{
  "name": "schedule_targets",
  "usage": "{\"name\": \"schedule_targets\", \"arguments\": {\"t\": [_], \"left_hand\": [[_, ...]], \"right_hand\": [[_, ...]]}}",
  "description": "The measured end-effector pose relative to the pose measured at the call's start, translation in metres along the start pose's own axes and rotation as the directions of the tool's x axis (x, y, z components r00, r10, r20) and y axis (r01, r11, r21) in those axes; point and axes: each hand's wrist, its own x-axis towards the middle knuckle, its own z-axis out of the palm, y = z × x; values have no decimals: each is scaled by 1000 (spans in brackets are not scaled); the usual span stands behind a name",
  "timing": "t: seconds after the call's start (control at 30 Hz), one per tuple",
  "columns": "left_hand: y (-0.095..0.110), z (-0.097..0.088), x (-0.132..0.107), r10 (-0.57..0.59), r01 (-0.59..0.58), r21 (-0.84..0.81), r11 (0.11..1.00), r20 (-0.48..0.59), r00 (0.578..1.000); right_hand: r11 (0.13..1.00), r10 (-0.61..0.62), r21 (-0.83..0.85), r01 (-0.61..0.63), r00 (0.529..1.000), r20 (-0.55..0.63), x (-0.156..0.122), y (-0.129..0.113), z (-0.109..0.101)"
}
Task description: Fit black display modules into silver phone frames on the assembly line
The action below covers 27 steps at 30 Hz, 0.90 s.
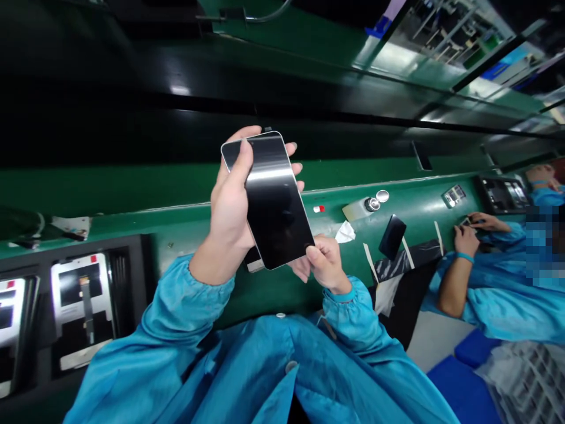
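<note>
A phone (278, 206) with a dark glossy face and a thin pale rim is held tilted above the bench, a bright band of light reflected across its screen. My left hand (232, 200) wraps around it from behind, thumb lying on the upper left of the glass and fingertips showing past the far edge. At the lower right corner, my right hand (325, 262) pinches the phone's edge between thumb and fingers. Partly hidden beneath the phone, a pale-edged object (255, 265) lies on the green bench.
Left, a black tray (132, 282) holds opened phone parts (83, 306). Right on the bench (309, 197) are a bottle (359, 209) with its lid up, a white tissue (345, 232), a red-and-white piece (318, 208) and a dark phone (392, 237). Farther right, a co-worker's hands (468, 238) handle something small.
</note>
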Motion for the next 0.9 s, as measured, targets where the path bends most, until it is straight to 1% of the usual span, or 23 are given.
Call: {"name": "schedule_targets", "arguments": {"t": [0.07,0.17,0.2,0.27,0.37,0.53,0.6,0.73,0.8,0.83,0.9], "left_hand": [[1,-1,2,-2,2,6,1000,-19,1000],[4,-1,1,8,-8,6,1000,-51,999],[4,-1,1,17,-17,5,1000,-62,998],[3,1,0,28,-28,6,1000,-78,997],[1,3,0,17,-17,9,1000,-81,997],[1,3,0,14,-13,7,1000,-74,997],[1,3,0,31,-30,11,999,-90,995],[-3,1,-1,74,-71,34,997,-99,992],[-4,2,-2,107,-103,48,994,-78,991],[-4,3,-2,136,-133,50,990,-65,989],[-4,5,-4,192,-190,51,980,-36,981]], "right_hand": [[999,-4,33,4,1000,4,6,-2,4],[999,-43,1,43,998,47,9,-5,6],[999,-35,-24,37,997,67,8,-5,6],[997,20,-78,-13,996,89,6,-2,8],[991,81,-114,-75,995,52,0,5,10],[981,98,-166,-101,995,-25,-1,4,10],[984,99,-142,-105,994,-45,4,2,11],[997,60,-40,-63,997,-58,14,4,19],[998,28,-53,-31,998,-64,17,9,24],[998,8,-67,-12,999,-48,17,11,25],[996,-17,-83,19,1000,26,18,16,27]]}}
